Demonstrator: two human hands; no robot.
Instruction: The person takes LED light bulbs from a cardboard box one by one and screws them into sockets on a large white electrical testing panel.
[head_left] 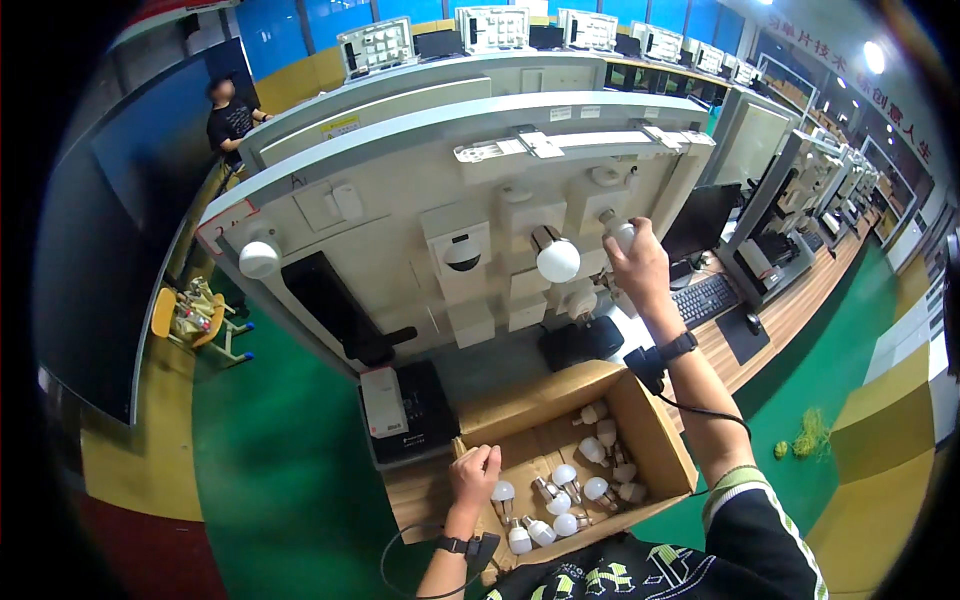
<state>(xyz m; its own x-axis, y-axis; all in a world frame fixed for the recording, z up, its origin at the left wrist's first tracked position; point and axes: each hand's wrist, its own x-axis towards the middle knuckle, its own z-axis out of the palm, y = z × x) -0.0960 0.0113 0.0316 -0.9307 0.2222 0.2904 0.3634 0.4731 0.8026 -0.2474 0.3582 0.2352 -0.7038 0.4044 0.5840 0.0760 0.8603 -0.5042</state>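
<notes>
While the left hand (476, 474) is resting fingers-curled on the box (655, 430) rim at 6 o'clock, steadying it, the right hand (637, 262) is clamping a bulb (618, 230) against a panel (400, 235) socket at 1 o'clock, wrist raised for twisting.

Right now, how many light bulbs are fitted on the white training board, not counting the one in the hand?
2: one bulb at the board's left end, one bulb near its middle. The right hand holds a third at a socket; others may be hidden.
</notes>
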